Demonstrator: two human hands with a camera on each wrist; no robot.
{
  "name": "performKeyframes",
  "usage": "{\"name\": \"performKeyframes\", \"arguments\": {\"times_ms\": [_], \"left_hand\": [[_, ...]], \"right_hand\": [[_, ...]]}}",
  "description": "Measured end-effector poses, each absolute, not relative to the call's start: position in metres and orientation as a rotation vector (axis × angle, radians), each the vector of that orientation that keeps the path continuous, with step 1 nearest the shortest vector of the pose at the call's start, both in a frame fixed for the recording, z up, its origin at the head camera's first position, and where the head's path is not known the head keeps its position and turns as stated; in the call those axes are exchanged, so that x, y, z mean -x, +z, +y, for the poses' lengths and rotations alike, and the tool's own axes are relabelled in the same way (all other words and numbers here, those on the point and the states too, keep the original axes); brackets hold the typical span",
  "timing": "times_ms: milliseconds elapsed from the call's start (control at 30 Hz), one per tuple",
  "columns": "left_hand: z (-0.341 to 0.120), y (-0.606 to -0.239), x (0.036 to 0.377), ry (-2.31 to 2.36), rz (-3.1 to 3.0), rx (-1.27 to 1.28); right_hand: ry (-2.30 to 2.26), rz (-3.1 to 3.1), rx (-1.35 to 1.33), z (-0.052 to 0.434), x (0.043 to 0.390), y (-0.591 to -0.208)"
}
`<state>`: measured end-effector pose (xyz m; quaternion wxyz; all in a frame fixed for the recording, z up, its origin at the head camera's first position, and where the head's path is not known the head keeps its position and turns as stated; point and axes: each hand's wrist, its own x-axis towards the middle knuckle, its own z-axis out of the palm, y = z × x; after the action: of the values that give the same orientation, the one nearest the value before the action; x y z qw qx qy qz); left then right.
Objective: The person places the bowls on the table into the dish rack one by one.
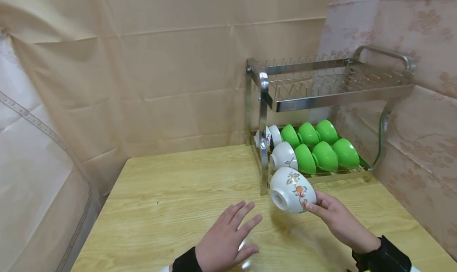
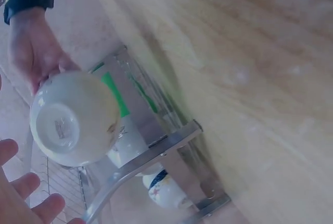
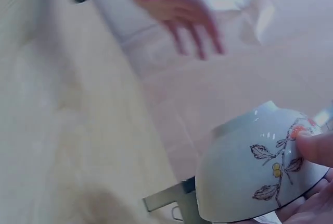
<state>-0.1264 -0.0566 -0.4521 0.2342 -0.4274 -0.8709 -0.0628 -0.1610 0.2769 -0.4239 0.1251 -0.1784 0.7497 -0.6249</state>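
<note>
A white bowl (image 1: pixel 290 190) with orange flowers and leaves is tilted on its side in front of the rack's lower shelf. My right hand (image 1: pixel 339 218) pinches it at the rim, thumb on the painted outside. The bowl's foot (image 2: pixel 58 128) faces the left wrist camera. Over the table, apart from the bowl, my left hand (image 1: pixel 228 236) has its fingers spread and holds nothing. Behind the held bowl, another white bowl (image 1: pixel 283 156) leans on the lower shelf next to several green bowls (image 1: pixel 325 156).
The metal two-tier dish rack (image 1: pixel 263 105) stands at the right of the wooden table (image 1: pixel 171 188). Its upper tier (image 1: pixel 321 85) has upright wires. More white bowls (image 1: pixel 275 135) sit at the lower shelf's back left. Fabric walls (image 1: pixel 171 85) close in the back and sides.
</note>
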Motion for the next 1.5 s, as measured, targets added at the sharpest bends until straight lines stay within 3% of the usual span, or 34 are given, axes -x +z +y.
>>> {"name": "performKeyframes", "arguments": {"times_ms": [567,1500], "left_hand": [[-0.062,-0.472,0.122,-0.201,-2.366,1.189],[-0.069,-0.48,0.118,-0.172,-2.458,1.183]], "right_hand": [[-2.061,1.845,0.522,0.291,0.227,-0.414],[-2.202,1.629,0.138,0.254,0.28,-0.381]]}}
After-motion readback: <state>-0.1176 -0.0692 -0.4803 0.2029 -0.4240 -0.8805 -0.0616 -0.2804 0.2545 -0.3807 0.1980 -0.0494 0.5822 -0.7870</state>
